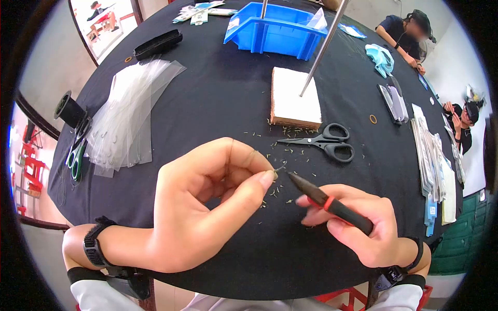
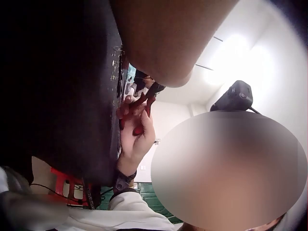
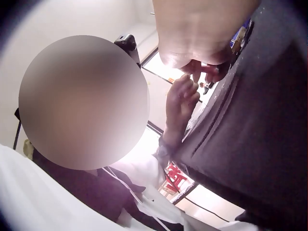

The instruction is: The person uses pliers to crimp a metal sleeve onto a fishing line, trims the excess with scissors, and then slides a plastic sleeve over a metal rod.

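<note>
Between thumb and index fingertip, my left hand pinches a tiny dark piece with a thin end sticking out. My right hand grips black pliers with red trim, their tip just right of that piece and apart from it. In the left wrist view, the right hand holds the pliers' red and dark handles. The left hand shows in the right wrist view with fingers bent; what it pinches cannot be made out there.
Black scissors lie beyond the hands, near a white-topped block with a metal rod. Small clippings are scattered around. Clear plastic strips and a spool lie left; a blue bin stands behind, packets right.
</note>
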`<action>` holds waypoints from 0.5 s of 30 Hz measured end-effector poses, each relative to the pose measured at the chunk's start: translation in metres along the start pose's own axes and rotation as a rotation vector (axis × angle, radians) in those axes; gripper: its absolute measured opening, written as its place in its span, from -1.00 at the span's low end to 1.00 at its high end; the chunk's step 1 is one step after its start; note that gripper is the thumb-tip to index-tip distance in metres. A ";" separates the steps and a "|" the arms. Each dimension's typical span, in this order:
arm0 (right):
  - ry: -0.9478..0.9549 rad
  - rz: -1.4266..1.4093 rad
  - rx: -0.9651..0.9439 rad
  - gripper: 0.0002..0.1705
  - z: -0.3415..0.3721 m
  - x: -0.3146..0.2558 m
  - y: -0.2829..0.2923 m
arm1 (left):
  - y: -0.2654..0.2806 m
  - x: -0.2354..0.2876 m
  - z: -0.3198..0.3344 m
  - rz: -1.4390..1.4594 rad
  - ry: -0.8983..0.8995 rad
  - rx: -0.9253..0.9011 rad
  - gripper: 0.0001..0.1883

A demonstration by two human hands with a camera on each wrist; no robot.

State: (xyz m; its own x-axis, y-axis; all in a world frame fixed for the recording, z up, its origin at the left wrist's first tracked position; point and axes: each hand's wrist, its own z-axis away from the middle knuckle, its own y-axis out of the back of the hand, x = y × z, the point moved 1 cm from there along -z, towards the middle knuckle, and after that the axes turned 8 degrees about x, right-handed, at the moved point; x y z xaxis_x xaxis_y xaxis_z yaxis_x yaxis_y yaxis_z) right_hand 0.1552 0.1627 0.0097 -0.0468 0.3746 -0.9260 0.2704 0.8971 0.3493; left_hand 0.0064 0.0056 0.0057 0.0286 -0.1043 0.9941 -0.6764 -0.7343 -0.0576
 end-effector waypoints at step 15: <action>0.039 0.042 -0.002 -0.77 0.006 -0.001 -0.004 | 0.005 0.002 0.002 -0.224 -0.201 -0.098 -0.95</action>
State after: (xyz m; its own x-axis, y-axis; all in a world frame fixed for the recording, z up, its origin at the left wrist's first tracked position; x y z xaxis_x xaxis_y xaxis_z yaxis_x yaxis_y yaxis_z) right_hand 0.1596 0.1570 0.0087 -0.0729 0.4203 -0.9044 0.2709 0.8811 0.3876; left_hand 0.0041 0.0006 0.0069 0.3231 -0.0847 0.9426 -0.7045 -0.6865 0.1799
